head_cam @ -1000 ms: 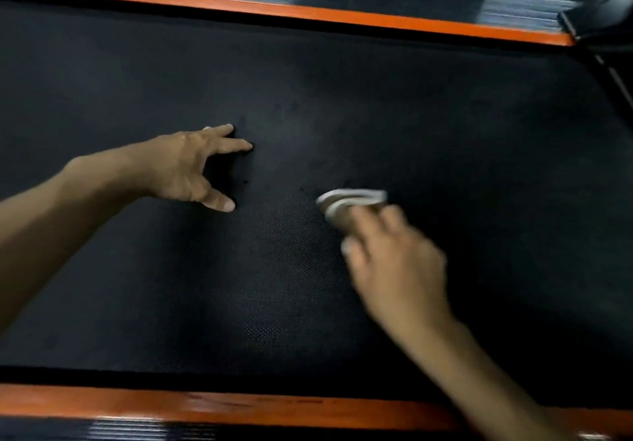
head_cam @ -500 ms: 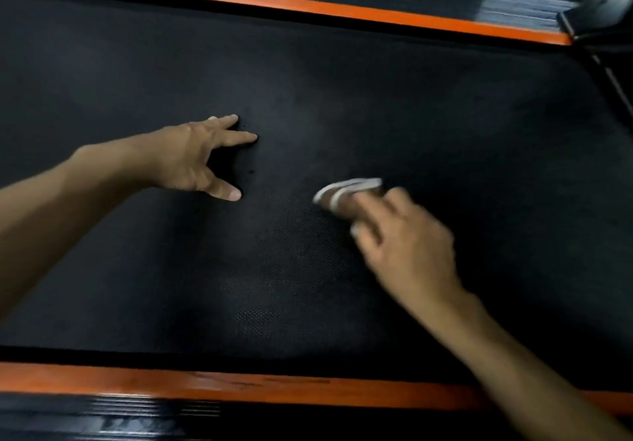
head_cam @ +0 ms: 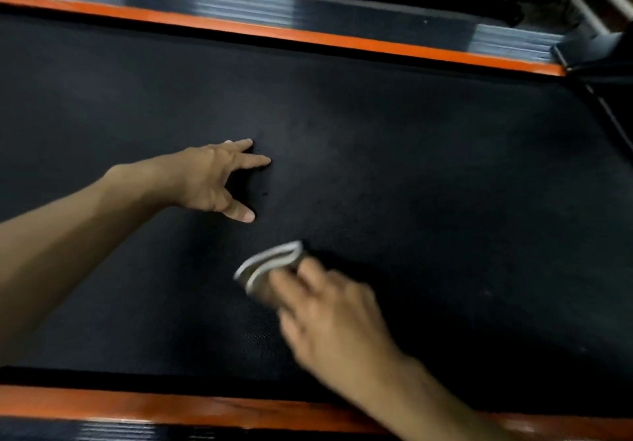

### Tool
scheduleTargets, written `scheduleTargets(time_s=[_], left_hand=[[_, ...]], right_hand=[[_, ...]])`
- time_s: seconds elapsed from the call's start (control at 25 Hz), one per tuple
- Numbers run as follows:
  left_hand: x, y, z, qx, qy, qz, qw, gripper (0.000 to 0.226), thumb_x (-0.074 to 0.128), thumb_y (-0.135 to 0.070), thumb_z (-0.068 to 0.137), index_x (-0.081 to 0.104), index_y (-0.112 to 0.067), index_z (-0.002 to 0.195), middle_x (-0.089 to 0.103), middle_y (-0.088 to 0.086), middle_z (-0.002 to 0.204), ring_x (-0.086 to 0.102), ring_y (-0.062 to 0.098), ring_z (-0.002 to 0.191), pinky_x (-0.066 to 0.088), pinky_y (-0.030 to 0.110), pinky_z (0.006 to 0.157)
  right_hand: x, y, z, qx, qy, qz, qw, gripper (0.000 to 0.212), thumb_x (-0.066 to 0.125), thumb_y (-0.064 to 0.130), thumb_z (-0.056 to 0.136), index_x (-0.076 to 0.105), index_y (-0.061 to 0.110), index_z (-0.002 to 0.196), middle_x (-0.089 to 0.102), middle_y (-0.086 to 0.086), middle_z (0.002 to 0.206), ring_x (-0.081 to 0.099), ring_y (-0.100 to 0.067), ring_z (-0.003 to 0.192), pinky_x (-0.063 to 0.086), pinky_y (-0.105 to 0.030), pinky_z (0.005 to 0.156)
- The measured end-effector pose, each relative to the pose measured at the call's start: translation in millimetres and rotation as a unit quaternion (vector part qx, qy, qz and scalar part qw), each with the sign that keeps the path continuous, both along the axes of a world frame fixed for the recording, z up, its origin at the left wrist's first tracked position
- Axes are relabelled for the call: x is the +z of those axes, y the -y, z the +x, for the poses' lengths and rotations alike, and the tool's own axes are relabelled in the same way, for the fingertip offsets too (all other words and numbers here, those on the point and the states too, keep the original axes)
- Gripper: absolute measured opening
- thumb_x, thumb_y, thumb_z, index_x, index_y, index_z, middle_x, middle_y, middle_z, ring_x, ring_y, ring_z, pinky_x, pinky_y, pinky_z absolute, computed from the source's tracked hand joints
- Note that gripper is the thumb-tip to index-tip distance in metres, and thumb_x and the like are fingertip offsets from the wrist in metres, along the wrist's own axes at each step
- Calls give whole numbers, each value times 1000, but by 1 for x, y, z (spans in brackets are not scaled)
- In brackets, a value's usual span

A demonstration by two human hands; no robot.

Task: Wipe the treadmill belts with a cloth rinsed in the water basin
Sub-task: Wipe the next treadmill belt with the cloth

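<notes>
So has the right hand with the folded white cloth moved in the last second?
Yes. The right hand and folded white cloth slid toward the near orange side rail, away from the braced left hand.

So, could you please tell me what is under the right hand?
A folded grey cloth sticks out from beneath the fingers of the right hand, lying on the black treadmill belt. The cloth's remainder is covered by that blurred hand.

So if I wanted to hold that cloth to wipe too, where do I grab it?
Probably from above, like the right hand does: fingers over the near part of the folded cloth. It lies flat on the treadmill belt, folded edges pointing away, so pressing down likely keeps it bunched.
</notes>
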State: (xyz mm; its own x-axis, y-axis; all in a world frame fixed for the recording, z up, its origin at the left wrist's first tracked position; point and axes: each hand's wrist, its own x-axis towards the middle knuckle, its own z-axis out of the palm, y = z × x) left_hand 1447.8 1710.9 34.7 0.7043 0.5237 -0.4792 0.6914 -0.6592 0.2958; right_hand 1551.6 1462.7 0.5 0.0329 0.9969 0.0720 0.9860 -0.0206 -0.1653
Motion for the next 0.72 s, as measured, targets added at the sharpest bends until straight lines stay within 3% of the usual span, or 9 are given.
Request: scheduleTargets(time_s=[0.12, 0.2, 0.32, 0.4, 0.52, 0.64, 0.72], left_hand=[[0, 0, 0, -10, -2, 12, 1000, 101, 79, -52, 72, 18, -43, 151, -2, -10, 163, 3, 15, 150, 13, 39, 121], [-1, 2, 0, -15, -5, 15, 1000, 101, 78, -52, 72, 17, -43, 152, -3, -9, 163, 3, 15, 150, 14, 40, 121], [1, 2, 0, -18, -9, 17, 1000, 99, 77, -53, 74, 15, -44, 151, -5, -9, 163, 4, 16, 150, 16, 41, 120], [2, 2, 0, -15, -12, 4, 1000, 98, 77, -52, 75, 15, -45, 151, -6, -11, 163, 4, 16, 150, 16, 41, 119], [5, -1, 2, -15, -18, -2, 1000, 98, 77, -52, 74, 15, -47, 150, -5, -14, 162, 6, 16, 150, 17, 40, 118], [4, -3, 4, -13, -29, 0, 999, 99, 78, -54, 71, 19, -47, 150, -4, -14, 162, 6, 15, 150, 17, 40, 120], [2, -3, 6, -22, -35, 14, 999, 100, 78, -56, 70, 19, -46, 150, -4, -11, 163, 5, 15, 150, 17, 39, 120]], right_hand=[[-3, 3, -6, 113, -4, 2, 994, 47, 69, 42, 72, 59, 30, 116, 60, 1, 105, 59, -16, 65, 50, -32, 43], [-6, -17, 20, 107, 35, 27, 993, 43, 64, 41, 77, 58, 28, 118, 56, 1, 99, 57, -18, 68, 46, -30, 42], [-6, -74, 80, -32, 117, 57, 991, 36, 57, 34, 87, 57, 27, 123, 53, -3, 106, 60, -25, 80, 46, -34, 52], [-1, -112, 128, -157, 108, 51, 980, 34, 51, 31, 95, 55, 28, 129, 53, -5, 117, 60, -29, 90, 50, -39, 66], [5, -140, 161, -276, 59, 49, 958, 32, 49, 30, 98, 57, 20, 127, 55, -8, 121, 63, -30, 92, 49, -38, 70], [-2, -122, 110, -168, 16, 47, 984, 33, 52, 34, 93, 58, 28, 125, 58, -4, 122, 65, -32, 93, 50, -39, 74], [-4, -87, 52, -45, -16, 41, 998, 32, 57, 36, 88, 58, 31, 120, 58, 0, 116, 66, -29, 83, 49, -36, 64]])
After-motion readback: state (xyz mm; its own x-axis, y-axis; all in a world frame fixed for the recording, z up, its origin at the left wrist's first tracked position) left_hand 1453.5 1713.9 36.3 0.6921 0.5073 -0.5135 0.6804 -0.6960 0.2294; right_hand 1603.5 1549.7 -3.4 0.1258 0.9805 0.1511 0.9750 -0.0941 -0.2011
